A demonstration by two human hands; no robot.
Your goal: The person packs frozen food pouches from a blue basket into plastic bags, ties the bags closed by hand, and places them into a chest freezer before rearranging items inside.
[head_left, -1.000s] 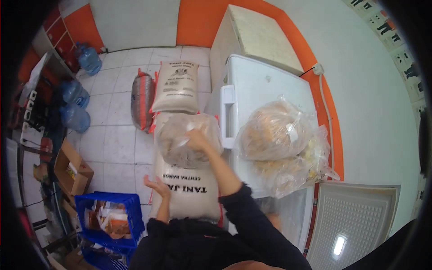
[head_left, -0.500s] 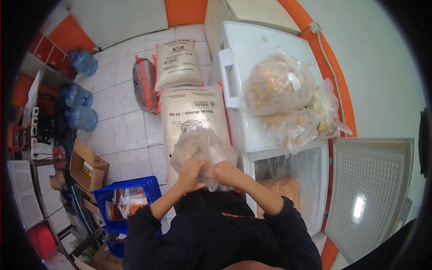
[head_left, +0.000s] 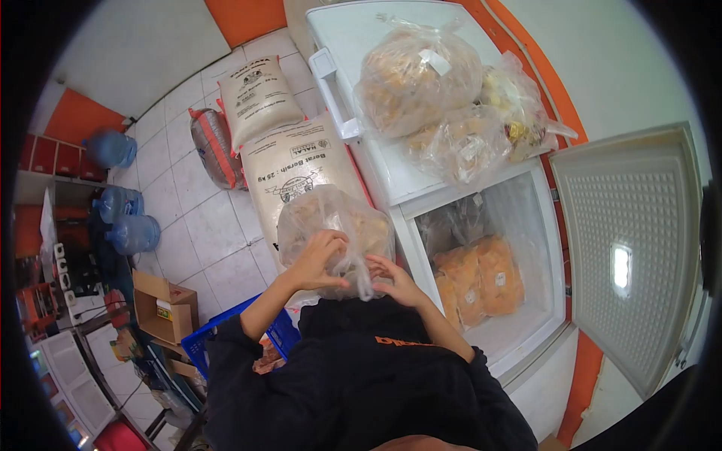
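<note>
A clear plastic bag [head_left: 308, 214] with pale contents rests on the lower end of a large rice sack [head_left: 301, 154], close to my body. Its gathered, twisted neck points toward me. On the left side of that neck lies my left hand [head_left: 323, 261], fingers curved and apart, touching the plastic. My right hand [head_left: 392, 279] is on the other side of the neck, its fingers spread and against the bag. Neither hand is closed round the plastic.
An open chest freezer [head_left: 526, 331] holds bagged orange-brown food [head_left: 481, 278]; its raised lid [head_left: 639, 248] leans right. Filled plastic bags [head_left: 421, 75] lie on the closed freezer part. Another sack [head_left: 259, 98], water bottles [head_left: 134, 233], a cardboard box [head_left: 177, 316] and a blue crate [head_left: 282, 331] are at left.
The bag came toward my body from farther up the sack. Both hands gathered its neck, then loosened and moved apart. The view has turned toward the open freezer.
</note>
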